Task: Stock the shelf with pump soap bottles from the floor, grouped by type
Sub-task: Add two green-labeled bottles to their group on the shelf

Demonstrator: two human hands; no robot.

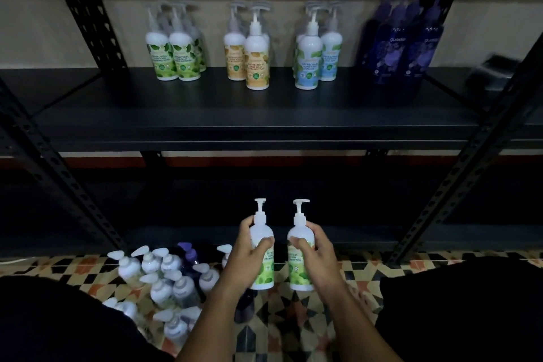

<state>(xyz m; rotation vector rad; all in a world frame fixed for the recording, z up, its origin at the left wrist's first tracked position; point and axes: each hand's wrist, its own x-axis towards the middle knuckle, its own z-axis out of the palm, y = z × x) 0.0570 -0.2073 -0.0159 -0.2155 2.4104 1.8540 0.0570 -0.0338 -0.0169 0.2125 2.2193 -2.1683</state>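
My left hand [246, 253] grips a white pump bottle with a green label [263, 272], held upright above the tiled floor. My right hand [316, 253] grips a second green-label pump bottle [299, 270] right beside it. On the black shelf [205, 109] the bottles stand in groups: green-label ones [174, 53] at the left, orange-label ones [249, 59] in the middle, blue-label ones [316, 59] to their right, and dark purple bottles [399, 44] at the far right.
A cluster of several pump bottles [164, 282], white and purple, stands on the patterned floor at the lower left. Black perforated shelf posts [88, 15] rise at both sides. A dark lower shelf [367, 232] lies behind my hands. A dark object [493, 73] sits at the shelf's right end.
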